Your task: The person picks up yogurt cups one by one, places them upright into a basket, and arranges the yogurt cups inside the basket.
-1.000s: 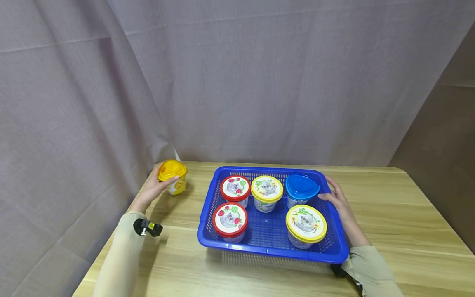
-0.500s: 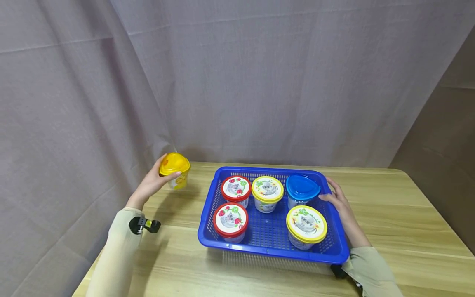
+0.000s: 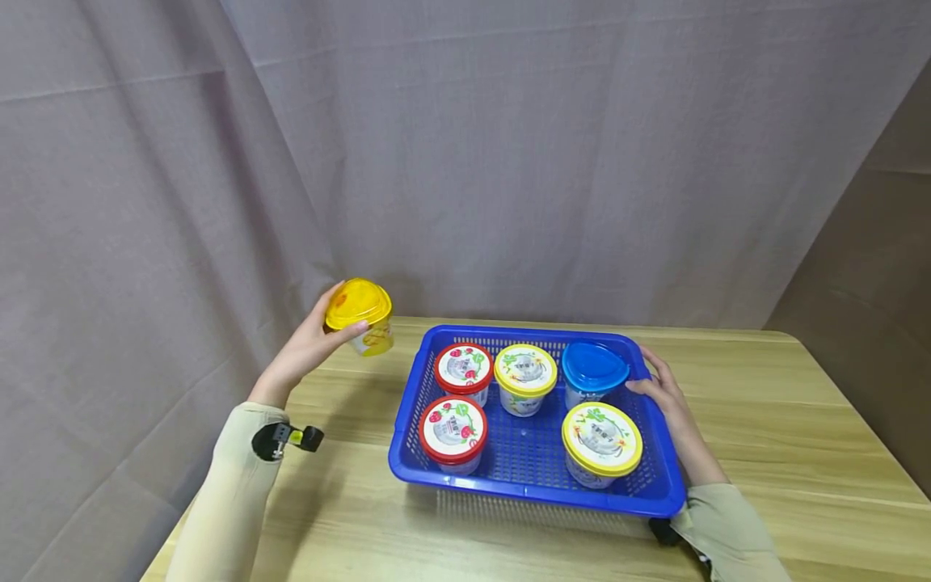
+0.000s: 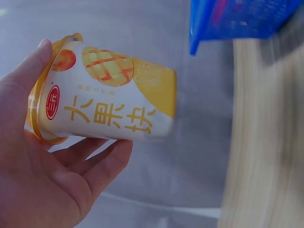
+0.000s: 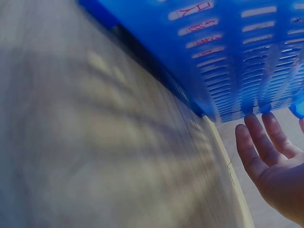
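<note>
My left hand grips a yellow-lidded yogurt cup by its lid, thumb on the near side. The left wrist view shows the cup's white and yellow wall with a mango print, held above the wood tabletop. Left of the blue plastic basket, the cup leans slightly. At the basket's right side, my right hand holds the rim, thumb over the top and fingers outside. In the right wrist view, fingertips meet the slotted basket wall.
Inside the basket stand two red-lidded cups at left, a yellow-lidded cup at back middle, another yellow-lidded cup at front right and a blue-lidded cup at back right. A grey curtain hangs behind the wooden table.
My left hand has lifted the yellow-lidded yogurt cup off the table and carried it up and rightward, nearer the basket. The right hand and basket have stayed nearly still.
</note>
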The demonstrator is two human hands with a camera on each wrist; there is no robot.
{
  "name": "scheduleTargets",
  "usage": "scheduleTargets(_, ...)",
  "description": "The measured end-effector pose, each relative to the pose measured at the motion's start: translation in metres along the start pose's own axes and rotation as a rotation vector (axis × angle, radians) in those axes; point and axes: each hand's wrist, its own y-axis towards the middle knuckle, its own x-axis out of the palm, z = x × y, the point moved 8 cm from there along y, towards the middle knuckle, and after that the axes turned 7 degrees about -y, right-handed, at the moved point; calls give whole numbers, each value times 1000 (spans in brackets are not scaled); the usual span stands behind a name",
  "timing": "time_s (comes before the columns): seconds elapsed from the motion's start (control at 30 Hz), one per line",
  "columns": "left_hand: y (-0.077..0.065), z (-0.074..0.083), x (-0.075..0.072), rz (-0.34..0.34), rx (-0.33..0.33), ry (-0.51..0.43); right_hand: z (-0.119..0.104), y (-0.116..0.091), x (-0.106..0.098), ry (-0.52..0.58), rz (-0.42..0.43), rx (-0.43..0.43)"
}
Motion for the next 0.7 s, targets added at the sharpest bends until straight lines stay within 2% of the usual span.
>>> scheduleTargets(0.2,-3,20,12,-32,33,0,0,-1,1,-23,-7,-4)
scheduleTargets(0.37,-6,32,20,-31,44,1,-3,-1,2,19,-13,-38)
scheduleTargets(0.6,-12,56,40,-78,132,-116,-2,-2,2,1,-9,-22)
scheduleTargets(0.7,-15,64,49,-105,151,-128,-2,-2,2,14,-6,-22)
